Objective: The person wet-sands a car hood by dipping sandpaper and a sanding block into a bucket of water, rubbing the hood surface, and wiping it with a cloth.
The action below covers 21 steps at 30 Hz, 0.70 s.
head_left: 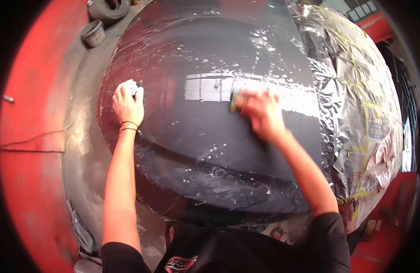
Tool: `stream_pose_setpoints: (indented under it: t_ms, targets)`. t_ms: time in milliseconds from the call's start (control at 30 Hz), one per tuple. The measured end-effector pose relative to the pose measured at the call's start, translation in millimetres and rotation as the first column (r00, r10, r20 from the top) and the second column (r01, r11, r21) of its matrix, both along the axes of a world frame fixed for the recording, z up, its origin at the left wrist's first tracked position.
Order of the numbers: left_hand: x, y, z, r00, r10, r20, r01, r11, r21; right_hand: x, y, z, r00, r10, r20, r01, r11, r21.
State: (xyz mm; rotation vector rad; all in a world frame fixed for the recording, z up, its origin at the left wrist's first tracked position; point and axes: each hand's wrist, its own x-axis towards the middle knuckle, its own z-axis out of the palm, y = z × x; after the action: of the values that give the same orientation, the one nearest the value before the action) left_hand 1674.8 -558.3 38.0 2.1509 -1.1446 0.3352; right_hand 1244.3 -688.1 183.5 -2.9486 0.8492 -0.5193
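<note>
A wet, dark grey car body panel (pixel 210 132) curves out in front of me, with water beads and bright reflections on it. Near its left edge, my left hand (pixel 128 104) is closed around a small pale bluish-white thing (pixel 133 88), mostly hidden by the fingers. My right hand (pixel 263 113), blurred by motion, grips a small sanding pad (pixel 234 99) against the middle of the panel. The pad shows a dark edge and a yellowish part; its far side is covered by my fingers. Whitish wet streaks run along the panel's near edge.
Crinkled plastic masking sheet (pixel 355 104) with yellow tape covers the area to the right. At the upper left, a tyre (pixel 98 12) and a dark bucket (pixel 93 34) stand on the floor. A red surface (pixel 32 104) with a thin cord (pixel 42 135) lies far left.
</note>
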Motion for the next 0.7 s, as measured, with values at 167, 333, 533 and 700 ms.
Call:
stream_pose_setpoints:
  t_ms: [167,333,533,700]
  targets:
    - [1.6,-1.6,1.7,1.000,0.001,-0.025,-0.002,1.000,-0.030,77.4,-67.5,-17.6,0.992,-0.117,0.038,0.123,0.956,-0.268]
    - [3.3,2.7,-1.4,0.998,-0.032,-0.050,0.030,0.999,-0.044,149.9,-162.9,-31.8,0.959,-0.253,0.129,0.273,0.947,-0.171]
    - [2.2,-1.2,-3.4,0.999,-0.027,0.021,0.028,0.998,-0.051,96.1,55.9,-22.0,0.996,-0.056,0.063,0.061,0.995,-0.082]
    - [1.5,-1.3,-2.5,0.999,-0.045,0.001,0.045,0.999,-0.025,165.4,-35.9,-25.5,0.927,-0.373,0.045,0.376,0.920,-0.112]
